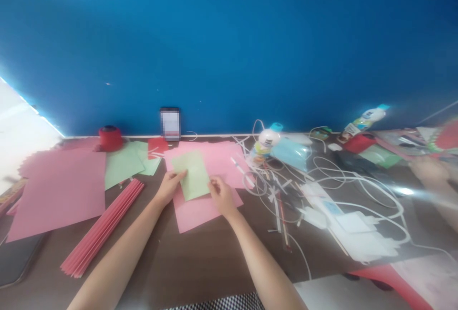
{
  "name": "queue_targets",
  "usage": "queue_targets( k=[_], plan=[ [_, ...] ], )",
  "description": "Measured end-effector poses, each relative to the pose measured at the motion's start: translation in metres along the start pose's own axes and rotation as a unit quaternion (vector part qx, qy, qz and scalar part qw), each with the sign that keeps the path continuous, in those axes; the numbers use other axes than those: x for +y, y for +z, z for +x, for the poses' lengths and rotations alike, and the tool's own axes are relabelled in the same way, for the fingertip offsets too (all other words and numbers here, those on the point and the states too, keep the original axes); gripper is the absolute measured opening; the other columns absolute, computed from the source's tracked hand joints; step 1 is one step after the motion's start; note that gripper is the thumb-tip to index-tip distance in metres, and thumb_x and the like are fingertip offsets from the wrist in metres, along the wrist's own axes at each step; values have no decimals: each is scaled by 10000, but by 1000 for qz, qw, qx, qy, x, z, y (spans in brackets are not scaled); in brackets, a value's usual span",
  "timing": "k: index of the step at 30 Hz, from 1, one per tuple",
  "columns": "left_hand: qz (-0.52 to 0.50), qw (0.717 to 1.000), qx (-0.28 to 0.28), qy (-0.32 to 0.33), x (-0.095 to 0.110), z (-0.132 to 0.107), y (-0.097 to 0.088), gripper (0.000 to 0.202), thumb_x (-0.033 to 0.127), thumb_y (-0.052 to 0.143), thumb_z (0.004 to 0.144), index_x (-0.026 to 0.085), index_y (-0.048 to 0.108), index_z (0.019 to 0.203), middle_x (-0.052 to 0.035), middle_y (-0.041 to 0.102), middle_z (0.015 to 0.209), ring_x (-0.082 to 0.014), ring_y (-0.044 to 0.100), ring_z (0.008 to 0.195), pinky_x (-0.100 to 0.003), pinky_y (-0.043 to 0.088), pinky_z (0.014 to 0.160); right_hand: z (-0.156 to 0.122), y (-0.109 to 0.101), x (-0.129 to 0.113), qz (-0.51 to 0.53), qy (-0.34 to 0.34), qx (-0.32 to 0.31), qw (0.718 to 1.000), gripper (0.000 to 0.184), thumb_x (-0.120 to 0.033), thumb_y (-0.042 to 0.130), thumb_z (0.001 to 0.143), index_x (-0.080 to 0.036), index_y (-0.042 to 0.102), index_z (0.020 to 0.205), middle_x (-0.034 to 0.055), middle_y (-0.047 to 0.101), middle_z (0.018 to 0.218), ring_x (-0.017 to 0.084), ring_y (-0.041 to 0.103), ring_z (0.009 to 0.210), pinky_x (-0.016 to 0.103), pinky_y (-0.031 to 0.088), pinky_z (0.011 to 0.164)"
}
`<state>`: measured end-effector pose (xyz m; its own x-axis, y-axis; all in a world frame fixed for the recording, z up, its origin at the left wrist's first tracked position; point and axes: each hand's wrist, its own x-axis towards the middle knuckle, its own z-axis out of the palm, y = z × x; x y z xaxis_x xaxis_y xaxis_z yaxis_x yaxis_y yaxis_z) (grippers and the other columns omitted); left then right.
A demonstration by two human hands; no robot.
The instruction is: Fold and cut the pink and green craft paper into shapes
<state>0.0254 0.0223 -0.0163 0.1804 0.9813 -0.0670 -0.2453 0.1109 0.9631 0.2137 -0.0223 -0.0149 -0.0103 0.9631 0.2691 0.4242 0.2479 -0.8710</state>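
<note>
A light green paper sheet (193,174) lies on a stack of pink paper (214,162) on the brown table. My left hand (171,185) pinches the green sheet's left edge with fingers closed on it. At the sheet's lower right corner my right hand (221,195) grips it, fingers curled. Both forearms reach in from the bottom of the view.
Large pink sheets (59,188), green sheets (123,164) and a folded red paper fan (103,226) lie left. A red tape roll (110,137) and a phone (170,123) stand by the blue wall. White cables and chargers (343,214), bottles (267,139) and another person's arm (434,181) crowd the right.
</note>
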Motion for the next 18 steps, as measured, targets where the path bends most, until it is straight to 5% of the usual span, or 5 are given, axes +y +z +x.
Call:
queue_targets(
  k=[6,12,18],
  plan=[
    [4,1000,-14,-13,-3,2,-3,383,425,634,704,100,675,902,-108,689,871,-226,629,787,-338,459,750,0,-5,-1,-5,-12,72,997,230,-327,485,814,-180,523,987,13,596,702,157,582,643,267,470,619],
    [-59,998,12,-17,-4,3,-2,385,394,667,678,88,668,912,-106,694,816,-229,639,750,-333,474,702,-2,-2,-1,-45,-68,52,995,246,-301,561,768,-206,541,994,50,632,901,177,603,784,300,490,720],
    [-125,991,28,-28,-1,4,1,392,342,691,665,69,653,943,-112,695,798,-225,646,753,-341,485,727,-3,-2,0,-80,-92,75,990,214,-286,522,807,-215,577,1001,43,653,852,164,609,692,300,501,691]
  ],
)
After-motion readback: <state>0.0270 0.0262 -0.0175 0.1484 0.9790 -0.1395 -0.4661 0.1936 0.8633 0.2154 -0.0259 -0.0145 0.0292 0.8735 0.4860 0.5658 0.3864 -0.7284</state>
